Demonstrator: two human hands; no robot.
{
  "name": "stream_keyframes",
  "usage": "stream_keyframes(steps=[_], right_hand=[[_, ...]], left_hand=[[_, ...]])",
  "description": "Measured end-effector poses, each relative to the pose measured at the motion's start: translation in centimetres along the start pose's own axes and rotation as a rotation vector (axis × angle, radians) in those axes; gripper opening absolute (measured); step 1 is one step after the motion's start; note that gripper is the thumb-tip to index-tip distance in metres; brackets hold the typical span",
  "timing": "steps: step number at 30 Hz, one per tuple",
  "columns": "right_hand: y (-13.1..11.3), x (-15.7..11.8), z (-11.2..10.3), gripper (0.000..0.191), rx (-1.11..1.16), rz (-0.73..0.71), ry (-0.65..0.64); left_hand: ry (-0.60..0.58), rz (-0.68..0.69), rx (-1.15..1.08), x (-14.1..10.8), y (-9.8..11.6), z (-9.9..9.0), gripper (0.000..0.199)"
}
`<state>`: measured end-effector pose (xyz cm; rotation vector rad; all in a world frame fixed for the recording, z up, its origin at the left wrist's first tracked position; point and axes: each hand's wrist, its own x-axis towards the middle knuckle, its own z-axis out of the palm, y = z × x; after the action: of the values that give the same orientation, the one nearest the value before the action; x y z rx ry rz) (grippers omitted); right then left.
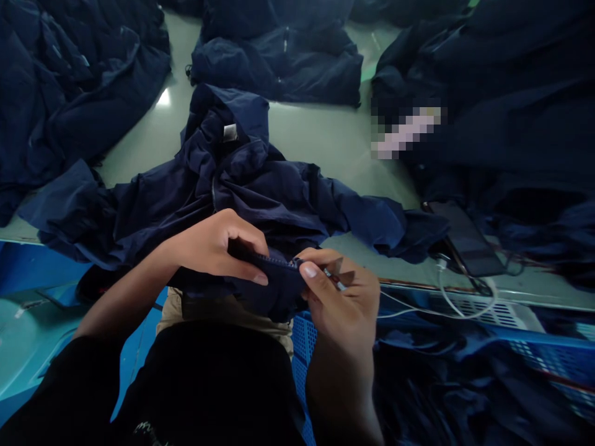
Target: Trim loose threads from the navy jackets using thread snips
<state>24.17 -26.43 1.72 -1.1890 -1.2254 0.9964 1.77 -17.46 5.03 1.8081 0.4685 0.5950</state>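
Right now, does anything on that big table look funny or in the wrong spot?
Yes. A black smartphone lies near the edge of the pale green table, pushed against a heap of dark navy jackets. A white charging cable droops over the edge. It looks out of place among all those clothes.

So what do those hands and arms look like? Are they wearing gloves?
No gloves: the left hand and the right hand are bare, with short nails. The forearms are bare too, and a black sleeve covers the left arm nearer the elbow. No ring or watch shows.
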Motion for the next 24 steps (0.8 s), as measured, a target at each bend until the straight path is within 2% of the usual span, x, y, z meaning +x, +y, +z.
stream_keyframes(steps=[3, 9, 16, 24], right_hand=[[0.2, 0.2, -0.1, 0.017, 0.112, 0.107, -0.035], [-0.4, 1.0, 0.3, 0.018, 0.286, 0.138, 0.029], [-0.8, 0.9, 0.3, 0.021, 0.295, 0.182, 0.086], [-0.9, 0.9, -0.1, 0.017, 0.34, 0.207, 0.063]], left_hand=[[-0.028, 0.01, 0.023, -0.1, 0.0, -0.5, 0.022], [-0.031, 0.026, 0.06, -0.9, -0.2, -2.0, 0.022], [-0.01, 0.035, 0.027, -1.4, -1.1, -3.2, 0.018], [0.065, 0.015, -0.048, -2.3, -2.9, -4.3, 0.013]])
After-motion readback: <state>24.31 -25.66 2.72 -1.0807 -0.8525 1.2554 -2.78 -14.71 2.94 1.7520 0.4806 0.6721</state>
